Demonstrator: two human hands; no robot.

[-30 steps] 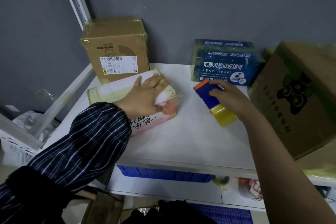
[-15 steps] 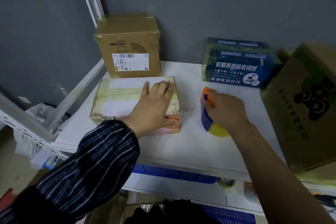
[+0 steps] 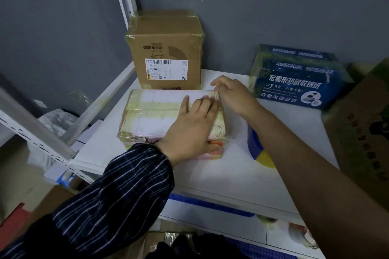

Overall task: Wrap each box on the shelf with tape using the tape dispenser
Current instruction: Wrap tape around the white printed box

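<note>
Left hand [image 3: 193, 124]: flat, fingers straight, pressing on top of the flat taped box [image 3: 155, 115] at frame centre. Right hand [image 3: 233, 95]: fingers nearly straight, touching the box's far right corner, gripping nothing visible. Tape dispenser [image 3: 257, 149] lies on the white shelf [image 3: 231, 174] just right of the box, below the right forearm.

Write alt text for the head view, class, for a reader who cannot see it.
A person's left hand presses flat on a pale tape-wrapped box on a white shelf, while the right hand touches its far corner. A blue tape dispenser lies beside the box. A brown carton stands behind it.
</note>
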